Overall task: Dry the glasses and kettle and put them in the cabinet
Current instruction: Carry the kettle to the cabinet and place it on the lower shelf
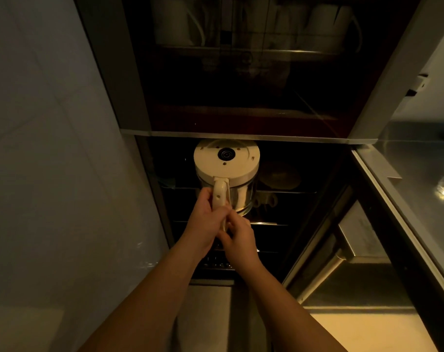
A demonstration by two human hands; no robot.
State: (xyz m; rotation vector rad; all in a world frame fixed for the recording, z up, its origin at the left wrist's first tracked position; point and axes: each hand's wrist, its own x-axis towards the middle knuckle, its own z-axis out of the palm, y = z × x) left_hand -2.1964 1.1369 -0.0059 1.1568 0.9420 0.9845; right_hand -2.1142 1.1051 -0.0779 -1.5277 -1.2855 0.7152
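A dim open cabinet (241, 110) with wire racks (279, 191). An upturned kettle (226, 163) sits inside the lower compartment. Left hand (205, 219) and right hand (238, 237), arms outstretched, both grip its handle (220, 193).

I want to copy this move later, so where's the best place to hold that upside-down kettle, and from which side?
Take the kettle by its cream handle, coming from the near side. It is inverted, flat base up, with the handle facing the person, so that is the easiest part to reach. The left hand already wraps it; the right hand grips lower. The glass body looks smooth and probably slippery.
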